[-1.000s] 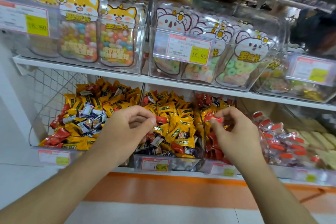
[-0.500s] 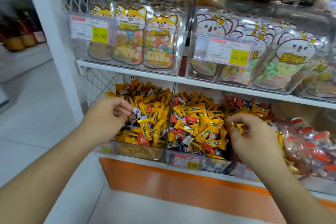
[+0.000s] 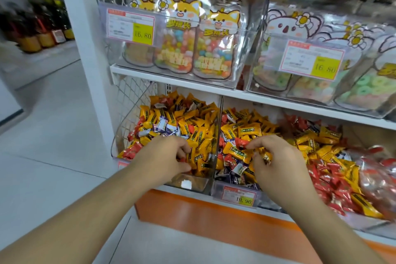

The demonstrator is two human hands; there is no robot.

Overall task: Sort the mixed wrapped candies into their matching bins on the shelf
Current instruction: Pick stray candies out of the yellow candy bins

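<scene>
Two hands at work: my left hand (image 3: pixel 169 157) curls into the clear plastic left bin (image 3: pixel 192 184) of yellow-wrapped candies (image 3: pixel 199 135), what it grips hidden; my right hand (image 3: pixel 276 156), at 3 o'clock, pinches a yellow crinkly-wrapped candy (image 3: pixel 266 157) over the clear middle bin (image 3: pixel 237 194). Such sweets look light and slippery, best nipped at the twisted ends.

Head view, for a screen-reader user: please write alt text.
Two hands reach into clear shelf bins of mixed yellow, red and purple-white wrapped candies: the left hand in the left bin, the right hand pinching a yellow candy over the middle bin. Bagged sweets fill the shelf above.
</scene>
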